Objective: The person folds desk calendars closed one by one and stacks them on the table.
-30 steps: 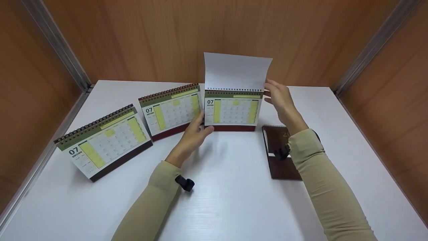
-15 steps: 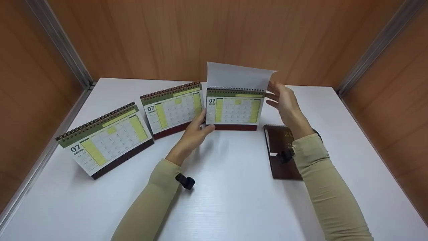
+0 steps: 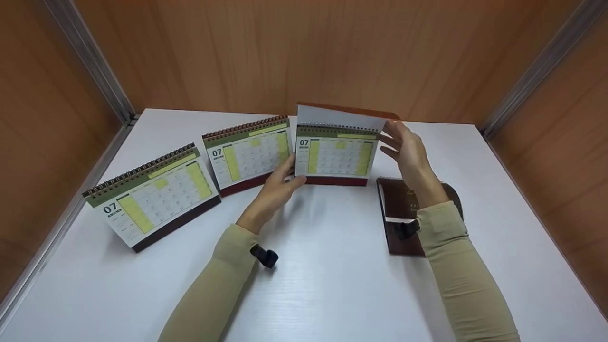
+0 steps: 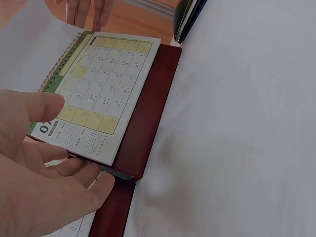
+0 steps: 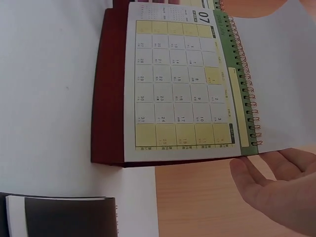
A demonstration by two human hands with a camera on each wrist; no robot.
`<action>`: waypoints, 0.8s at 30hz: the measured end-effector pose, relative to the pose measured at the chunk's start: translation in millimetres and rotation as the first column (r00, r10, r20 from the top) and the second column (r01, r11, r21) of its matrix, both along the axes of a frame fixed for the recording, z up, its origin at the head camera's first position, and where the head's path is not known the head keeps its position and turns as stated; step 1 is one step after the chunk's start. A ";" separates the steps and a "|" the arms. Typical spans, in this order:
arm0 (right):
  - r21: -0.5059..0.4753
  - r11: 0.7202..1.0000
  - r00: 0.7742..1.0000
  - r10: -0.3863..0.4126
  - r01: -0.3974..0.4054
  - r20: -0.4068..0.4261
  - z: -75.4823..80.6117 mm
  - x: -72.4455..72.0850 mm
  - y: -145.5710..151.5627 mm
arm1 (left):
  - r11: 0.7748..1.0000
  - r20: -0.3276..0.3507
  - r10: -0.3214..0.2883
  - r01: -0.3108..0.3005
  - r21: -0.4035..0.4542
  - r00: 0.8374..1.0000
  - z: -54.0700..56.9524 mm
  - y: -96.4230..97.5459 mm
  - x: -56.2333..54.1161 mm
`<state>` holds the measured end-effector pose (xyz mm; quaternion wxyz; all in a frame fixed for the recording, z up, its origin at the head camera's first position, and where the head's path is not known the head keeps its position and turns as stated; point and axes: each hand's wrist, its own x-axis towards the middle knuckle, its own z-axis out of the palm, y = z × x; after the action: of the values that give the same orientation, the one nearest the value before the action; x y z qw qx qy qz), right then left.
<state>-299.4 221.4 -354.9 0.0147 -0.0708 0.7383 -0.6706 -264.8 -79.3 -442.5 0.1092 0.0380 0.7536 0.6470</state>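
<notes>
A desk calendar (image 3: 339, 156) showing month 07 stands upright at the middle back, also filling much of both wrist views. Behind its spiral binding, a turned white sheet (image 3: 332, 116) tilts back, with an orange-red sheet (image 3: 370, 112) along its top. My left hand (image 3: 270, 197) rests at the calendar's left side, fingers loosely bent in the gap beside the neighbouring calendar. At the upper right corner, my right hand (image 3: 409, 152) has its spread fingers against the turned sheet's edge; in the right wrist view its fingertips (image 5: 286, 163) partly pass behind it.
Two similar calendars stand to the left: a red-based one (image 3: 249, 156) close by and a dark-based one (image 3: 156, 197) farther out. A brown spiral-bound calendar (image 3: 399, 240) lies flat under my right wrist. Wooden panels (image 3: 213, 57) enclose the white table (image 3: 327, 285).
The turned white sheet has tipped backward and down behind the calendar, and the orange-red sheet now shows. My right hand has followed it slightly down and right; the left hand stays at the calendar's side.
</notes>
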 end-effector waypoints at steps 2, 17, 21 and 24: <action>-0.011 1.000 1.000 0.002 -0.002 -0.011 -2.2 1.2 -0.2 | 1.000 0.003 -0.001 0.001 0.001 1.000 -0.1 -0.2 -0.1; -0.055 0.998 0.998 0.024 -0.027 -0.060 -17.1 8.3 -0.8 | 1.000 0.088 0.022 -0.024 0.018 0.996 2.2 -2.0 -2.3; -0.055 0.997 0.997 0.043 -0.047 -0.070 -20.9 10.7 0.5 | 0.999 0.103 0.015 -0.019 0.033 0.995 2.3 -2.2 -2.9; -0.069 0.995 0.995 0.064 -0.069 -0.072 -23.6 11.8 1.8 | 0.999 0.105 0.008 -0.013 0.051 0.994 2.1 -2.1 -2.8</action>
<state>-287.6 223.2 -378.4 0.0087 -0.1193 0.7112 -0.6927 -267.6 -81.3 -440.4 0.1442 0.0028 0.7302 0.6679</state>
